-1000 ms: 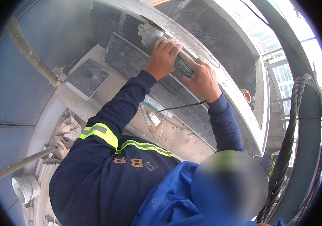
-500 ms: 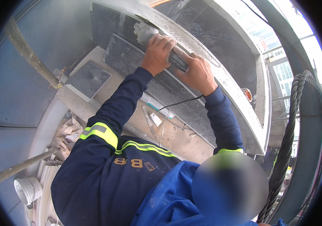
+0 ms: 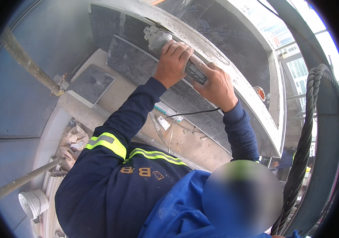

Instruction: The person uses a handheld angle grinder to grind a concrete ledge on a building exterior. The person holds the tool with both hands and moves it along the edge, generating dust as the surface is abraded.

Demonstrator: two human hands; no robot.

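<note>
- Tool [image 3: 154, 37], grey and dusty, is at the far middle, along the pale curved frame [image 3: 252, 97]; if its head touches the frame, I cannot tell.
- Left hand [image 3: 173, 65] is clamped on its front part, right hand [image 3: 218, 85] on its rear part, the two close together.
- Black cord [image 3: 197, 112] passes near the right hand.
- Dark panel [image 3: 131, 55] lies on the near side of the tool; dark square tile [image 3: 92, 83] is at left.
- White bucket [image 3: 37, 203] is at near left.

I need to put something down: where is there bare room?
The light ledge looks bare between the dark square tile and the left sleeve; the tile's top seems free too. Crowded: beside the white pack and black cable, and around the power tool.
</note>
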